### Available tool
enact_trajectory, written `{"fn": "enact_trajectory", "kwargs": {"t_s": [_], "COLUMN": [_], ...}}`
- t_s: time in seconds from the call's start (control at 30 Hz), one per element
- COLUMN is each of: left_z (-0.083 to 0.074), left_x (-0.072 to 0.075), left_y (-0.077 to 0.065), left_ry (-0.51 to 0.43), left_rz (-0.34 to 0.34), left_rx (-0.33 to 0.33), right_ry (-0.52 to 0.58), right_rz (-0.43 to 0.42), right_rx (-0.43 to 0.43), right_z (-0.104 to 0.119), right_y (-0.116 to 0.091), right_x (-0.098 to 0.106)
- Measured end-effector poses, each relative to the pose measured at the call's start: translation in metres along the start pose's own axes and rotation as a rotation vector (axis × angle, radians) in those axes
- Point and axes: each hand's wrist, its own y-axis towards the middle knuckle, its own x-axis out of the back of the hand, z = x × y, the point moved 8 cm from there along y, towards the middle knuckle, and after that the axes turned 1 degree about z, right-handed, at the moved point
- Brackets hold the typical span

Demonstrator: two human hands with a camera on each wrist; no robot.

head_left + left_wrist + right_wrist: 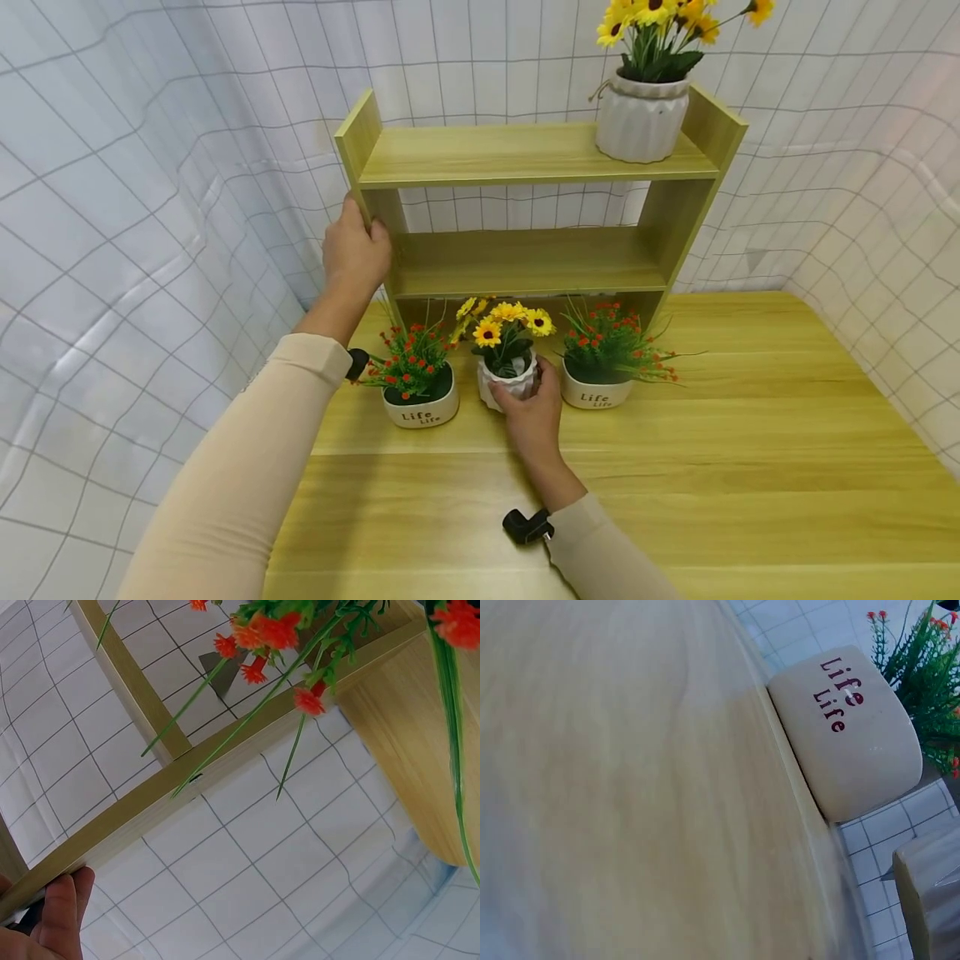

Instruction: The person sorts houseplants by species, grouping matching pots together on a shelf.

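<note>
My left hand [356, 254] grips the left side panel of a wooden shelf [525, 154]; in the left wrist view, its fingers [60, 907] wrap the panel's edge. With my right hand [536, 417] I hold a white fluted flowerpot [491, 392] of yellow sunflowers [508, 312], thumb and fingers on opposite sides. The right wrist view shows this flowerpot [937, 881] lifted off the table, part of its underside visible. On either side stand oval "Life" planters with red flowers, a left planter [423, 414] and a right planter [596, 394].
Another white flowerpot [641, 121] with sunflowers stands at the right end of the shelf's top board. Beneath everything is a wood-grain table [750, 467]. White grid-patterned cloth [465, 67] hangs behind and at both sides.
</note>
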Motion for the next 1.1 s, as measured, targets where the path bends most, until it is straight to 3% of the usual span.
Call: {"fn": "enact_trajectory", "kwargs": {"t_s": [0.2, 0.57, 1.1], "left_z": [0.001, 0.004, 0.002], "left_x": [0.001, -0.001, -0.001], "left_y": [0.0, 0.002, 0.001], "left_ry": [0.005, 0.009, 0.013], "left_rz": [0.001, 0.004, 0.005], "left_rx": [-0.001, 0.003, 0.006], "right_ry": [0.028, 0.056, 0.049], "right_rz": [0.002, 0.005, -0.018], "right_rx": [0.035, 0.027, 0.11], "right_z": [0.012, 0.028, 0.07], "right_y": [-0.002, -0.007, -0.009], "right_x": [0.001, 0.005, 0.016]}}
